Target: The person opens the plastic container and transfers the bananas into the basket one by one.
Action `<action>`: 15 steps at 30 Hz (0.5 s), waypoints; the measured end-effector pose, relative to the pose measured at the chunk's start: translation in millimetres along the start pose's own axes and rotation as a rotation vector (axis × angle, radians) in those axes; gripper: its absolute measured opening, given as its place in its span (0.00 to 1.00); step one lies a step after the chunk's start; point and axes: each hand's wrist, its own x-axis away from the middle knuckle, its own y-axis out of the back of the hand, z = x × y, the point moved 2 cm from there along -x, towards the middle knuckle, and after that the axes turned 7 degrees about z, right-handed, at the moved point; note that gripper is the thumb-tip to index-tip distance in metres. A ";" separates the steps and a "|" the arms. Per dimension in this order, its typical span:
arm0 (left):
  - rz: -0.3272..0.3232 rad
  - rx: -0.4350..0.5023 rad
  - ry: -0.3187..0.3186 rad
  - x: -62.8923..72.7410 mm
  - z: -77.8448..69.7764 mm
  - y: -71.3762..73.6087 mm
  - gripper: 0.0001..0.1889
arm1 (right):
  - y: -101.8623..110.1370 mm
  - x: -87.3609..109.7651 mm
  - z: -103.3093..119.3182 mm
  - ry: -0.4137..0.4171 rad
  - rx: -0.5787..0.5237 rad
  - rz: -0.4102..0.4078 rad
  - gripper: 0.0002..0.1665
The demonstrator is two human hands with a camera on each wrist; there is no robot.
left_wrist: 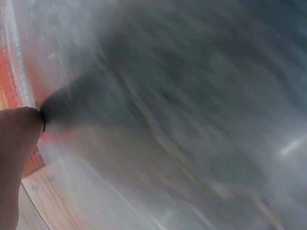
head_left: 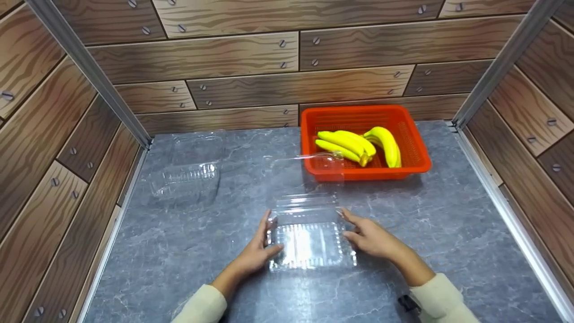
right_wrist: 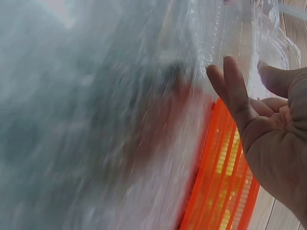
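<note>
A clear plastic clamshell box (head_left: 309, 244) lies in front of me, its hinged lid (head_left: 309, 172) raised toward the back. My left hand (head_left: 255, 253) grips the box's left side, thumb over the rim and fingers along the outside. On the opposite side, my right hand (head_left: 372, 237) has its index finger at the hinge corner and its thumb by the side wall. The right wrist view shows two straight fingers (right_wrist: 232, 84) of that hand close to the clear plastic, with the thumb apart from them. Blurred plastic fills most of the left wrist view, beside one finger.
Behind the box on the right stands a red-orange plastic basket (head_left: 415, 168) with several yellow bananas (head_left: 343, 143). Another clear clamshell box (head_left: 186, 179), lid raised, sits at the back left. Wood-patterned walls (head_left: 242, 54) enclose the grey marbled table (head_left: 179, 255) on three sides.
</note>
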 end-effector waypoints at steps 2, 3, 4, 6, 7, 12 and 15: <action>-0.009 0.014 0.000 3.4 1.3 7.1 0.56 | -2.7 -7.2 3.5 0.007 0.028 0.002 0.44; -0.013 0.023 -0.001 5.0 2.0 10.7 0.56 | -4.1 -11.0 5.1 0.013 0.043 0.000 0.44; -0.019 0.027 -0.002 6.8 2.6 14.4 0.56 | -5.5 -14.8 6.8 0.027 0.064 -0.007 0.44; -0.036 0.040 -0.002 10.1 4.4 22.2 0.55 | -9.0 -22.9 10.6 0.036 0.093 -0.012 0.43; -0.047 0.040 -0.006 11.5 5.4 26.2 0.55 | -11.0 -27.1 12.9 0.038 0.099 -0.013 0.43; -0.117 0.034 -0.021 17.3 8.8 45.6 0.53 | -21.9 -47.8 23.1 0.032 0.057 -0.009 0.44; -0.163 0.018 -0.015 19.9 9.0 55.0 0.49 | -26.7 -58.5 28.7 0.013 0.029 -0.013 0.45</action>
